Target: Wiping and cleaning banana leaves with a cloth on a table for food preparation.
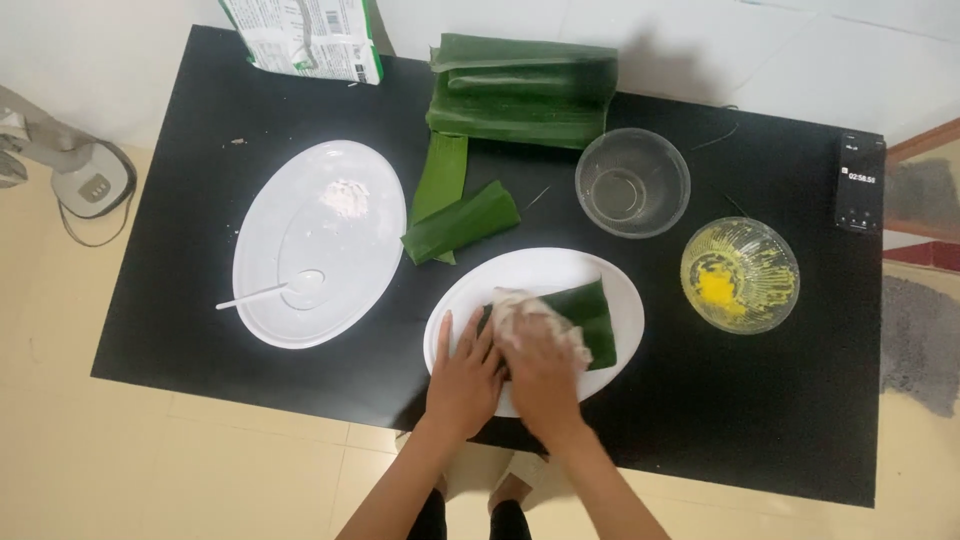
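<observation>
Both hands work at the near edge of the black table (200, 330), approx mid-width, over a white oval plate (620, 290): left hand (465, 375) lies flat, fingers open, on the plate's left side beside a green banana leaf (595, 315). Right hand (540, 365), fingers curved, presses a whitish dough lump (520, 305) onto that leaf. Empty glass bowl (632, 182) & yellow-smeared bowl (740, 275) sit toward the right edge.

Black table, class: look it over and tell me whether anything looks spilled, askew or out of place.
Small white specks lie on the black table left of the large oval plate, near the printed bag; they look like stray crumbs. A phone sits close to the table's right edge. Otherwise nothing stands out.
</observation>
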